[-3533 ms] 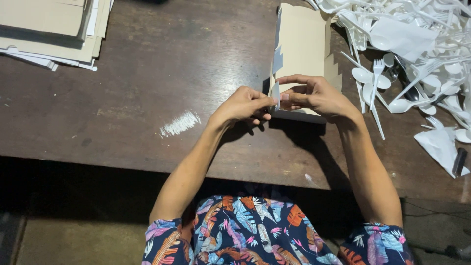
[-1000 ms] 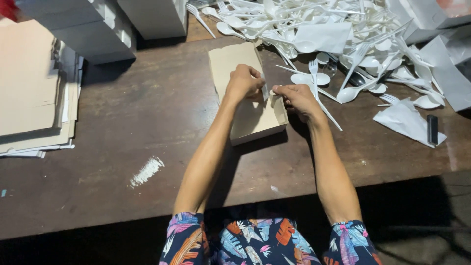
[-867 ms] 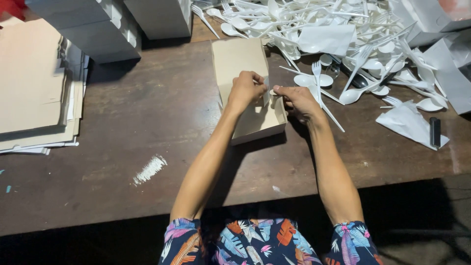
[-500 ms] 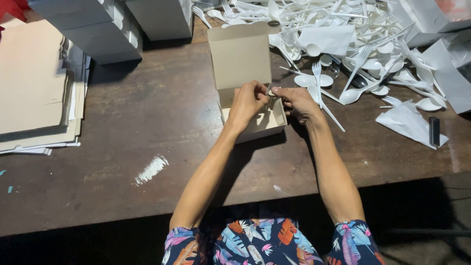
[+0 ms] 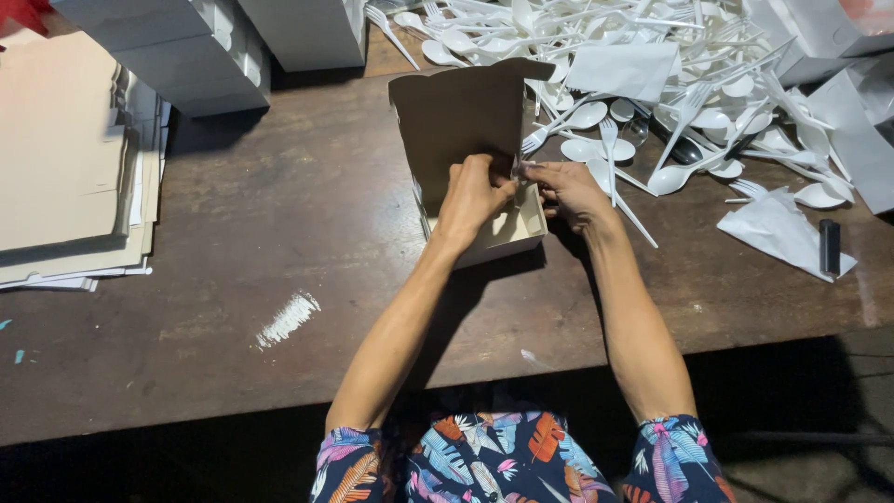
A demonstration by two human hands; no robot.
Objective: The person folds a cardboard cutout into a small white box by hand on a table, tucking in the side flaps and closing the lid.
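I see the cardboard box (image 5: pixel 470 154) sitting near the middle of the worktop (image 5: pixel 233 279), towards its far side, with its long axis running away from me and slightly to the left; the lid stands raised at the far end, its brown inner face turned toward me, and the shallow tray lies at the near end. It is thin folded card, matte, brown on the lid's inside and paler on the tray walls, with a notched top edge on the lid. My left hand (image 5: pixel 475 191) rests over the tray's right part, fingers curled, its grip pressed together on the card edge where lid and tray meet. My right hand (image 5: pixel 568 191) meets it from the right, thumb and fingertips pinching the same spot at the box's right wall; what exactly sits between the fingertips is too small for me to tell. Compared with the frame three and a half seconds back, the box was lying flat and closed under my hands; now the lid is up. Just right of the box spreads a heap of white plastic spoons and forks (image 5: pixel 652 84), glossy and tangled, with white wrappers (image 5: pixel 782 233) among them. To the left lies a stack of flat card sheets (image 5: pixel 65 168), and grey boxes (image 5: pixel 177 47) stand at the far left edge.
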